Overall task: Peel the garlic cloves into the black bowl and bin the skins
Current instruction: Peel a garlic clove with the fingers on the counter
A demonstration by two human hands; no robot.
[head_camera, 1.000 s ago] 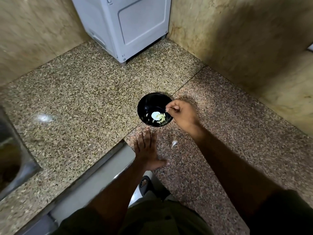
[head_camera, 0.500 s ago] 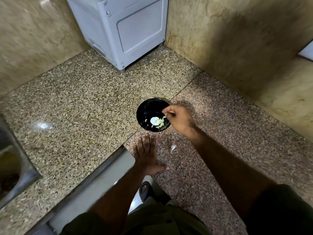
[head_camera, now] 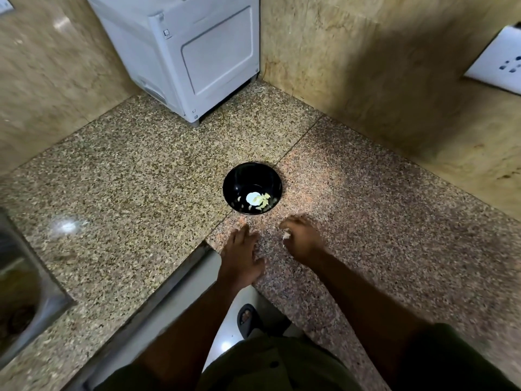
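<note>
Right hand [head_camera: 303, 239] left the black bowl [head_camera: 252, 188], fingers curling on skin [head_camera: 286, 235] at 6 o'clock; left hand [head_camera: 241, 251] flat; we bin next.

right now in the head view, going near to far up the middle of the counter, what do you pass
left hand flat on the counter → black bowl with peeled garlic cloves → white appliance in the corner

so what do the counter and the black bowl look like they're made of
The counter looks like polished granite: speckled tan and pinkish grain, a seam between two slabs, and a glossy glare spot. The black bowl has a smooth, shiny finish with light reflecting off its inner wall; that suits glazed ceramic or glossy plastic, and the view alone cannot settle which.
</note>
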